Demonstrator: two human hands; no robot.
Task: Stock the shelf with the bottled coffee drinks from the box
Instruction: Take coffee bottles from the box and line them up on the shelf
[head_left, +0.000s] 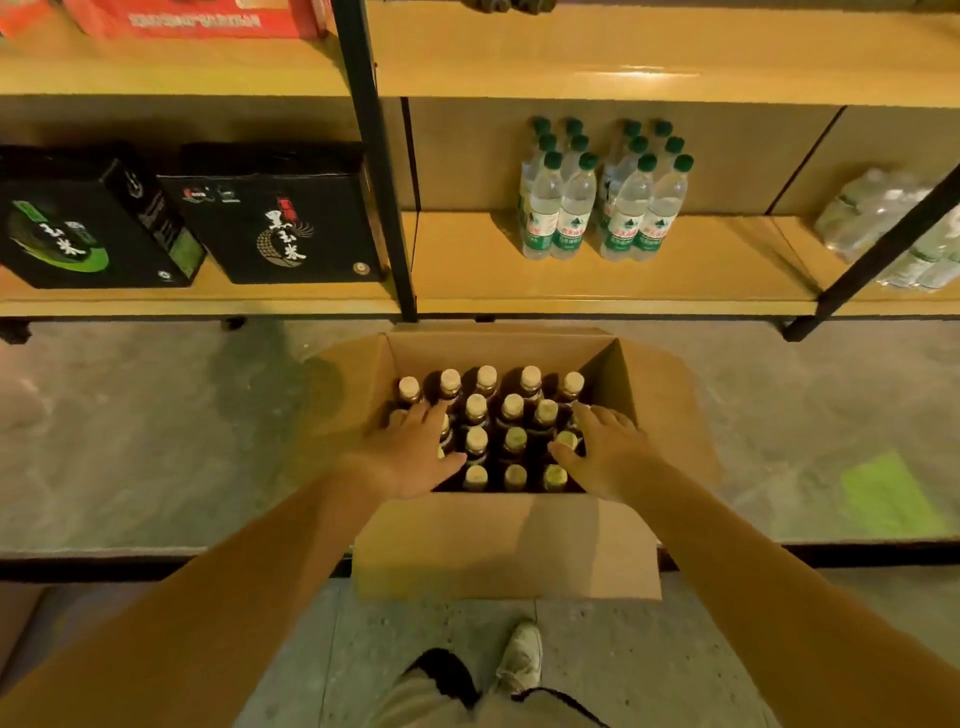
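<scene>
An open cardboard box (506, 545) stands on the floor in front of the shelf (649, 280). It holds several dark coffee bottles (511, 415) with pale caps, upright in rows. My left hand (410, 452) lies over the bottles at the box's left side, fingers spread and nearly straight. Over the right-side bottles is my right hand (605, 452), its thumb beside a cap and its fingers reaching down among the bottles. Whether either hand grips a bottle is hidden by the hands themselves.
Several green-capped water bottles (605, 202) stand on the lower shelf, with bare board to their left. Two black cartons (275, 228) sit in the left bay, past a black upright post (384, 171). Wrapped water packs (883, 218) lie at far right. My shoe (519, 657) is behind the box.
</scene>
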